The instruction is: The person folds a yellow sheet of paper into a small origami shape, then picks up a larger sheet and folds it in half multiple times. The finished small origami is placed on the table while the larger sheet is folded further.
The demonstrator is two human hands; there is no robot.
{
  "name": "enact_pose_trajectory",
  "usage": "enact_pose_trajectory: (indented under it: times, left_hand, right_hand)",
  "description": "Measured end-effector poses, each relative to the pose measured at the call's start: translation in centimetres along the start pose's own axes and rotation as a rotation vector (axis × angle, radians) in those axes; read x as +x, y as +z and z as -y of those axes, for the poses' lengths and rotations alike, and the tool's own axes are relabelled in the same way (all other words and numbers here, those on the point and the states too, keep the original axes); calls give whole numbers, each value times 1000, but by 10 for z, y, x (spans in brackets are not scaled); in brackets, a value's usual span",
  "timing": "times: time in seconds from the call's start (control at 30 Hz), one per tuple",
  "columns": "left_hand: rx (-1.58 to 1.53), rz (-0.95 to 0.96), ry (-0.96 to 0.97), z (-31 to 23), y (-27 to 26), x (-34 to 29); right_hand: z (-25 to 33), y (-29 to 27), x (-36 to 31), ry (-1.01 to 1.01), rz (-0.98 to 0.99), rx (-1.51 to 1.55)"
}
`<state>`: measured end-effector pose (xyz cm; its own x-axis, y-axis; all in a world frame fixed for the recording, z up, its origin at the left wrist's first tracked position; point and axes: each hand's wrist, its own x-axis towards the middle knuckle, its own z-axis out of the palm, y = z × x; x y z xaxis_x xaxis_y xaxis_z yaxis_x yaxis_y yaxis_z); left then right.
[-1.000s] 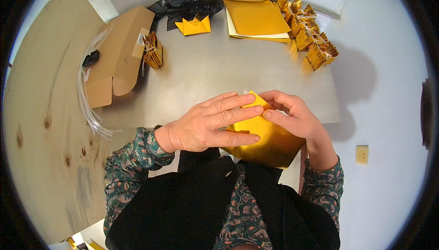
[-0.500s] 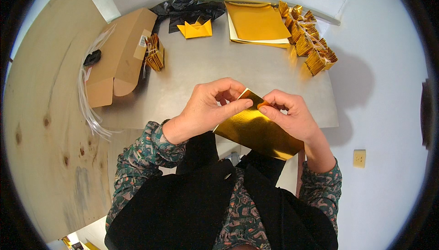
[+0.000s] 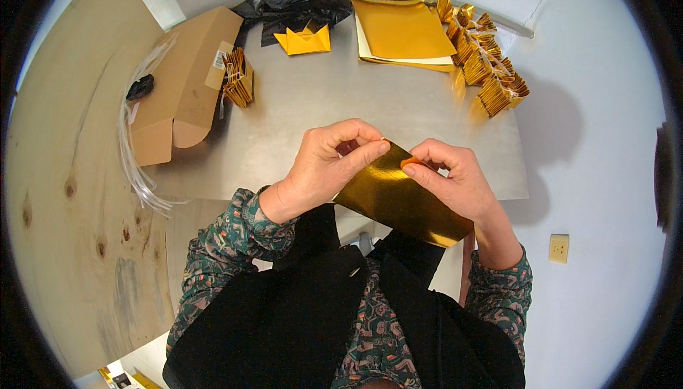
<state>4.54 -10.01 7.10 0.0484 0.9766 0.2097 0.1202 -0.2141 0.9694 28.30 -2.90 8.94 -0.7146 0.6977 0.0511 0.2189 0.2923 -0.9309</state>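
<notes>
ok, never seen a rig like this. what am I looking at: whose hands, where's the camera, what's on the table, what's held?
No robot here: these are a person's own bare hands. Every picture comes from one wide fisheye camera worn on the head, looking down, so straight edges bend and picture left is the person's left.

The left hand and right hand both pinch a shiny gold sheet near the table's front edge.

On the grey table, left to right: a cardboard box, a tied bundle of folded gold pieces, crumpled black plastic with a folded gold shape by it, a stack of gold sheets, and more tied bundles.
</notes>
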Motion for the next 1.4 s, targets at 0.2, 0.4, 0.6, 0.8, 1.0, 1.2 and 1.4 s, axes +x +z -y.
enact_pose_trajectory:
  times: [0.2, 0.4, 0.6, 0.8, 1.0, 1.2, 1.4]
  left_hand:
    - [-8, -17, -6, 3, 0, 2]
    - [15, -51, -12, 10, -4, 5]
    - [98, -165, -46, 33, -18, 19]
    - [152, -200, -145, 64, -24, 33]
    - [614, -205, -171, 81, -25, 48]
    - [999, -181, 12, 86, -24, 55]
    - [1167, -127, 53, 90, -18, 56]
  right_hand:
    - [-4, 0, 4, 0, 5, 8]
    - [-14, -5, 8, 29, -4, -24]
    - [-41, -26, 11, 58, -56, -56]
    - [-61, -35, 18, 173, -47, -142]
    - [-77, -22, 34, 15, -148, -458]
    - [-94, -19, 43, -89, -207, -663]
    - [-103, -20, 45, -145, -259, -746]
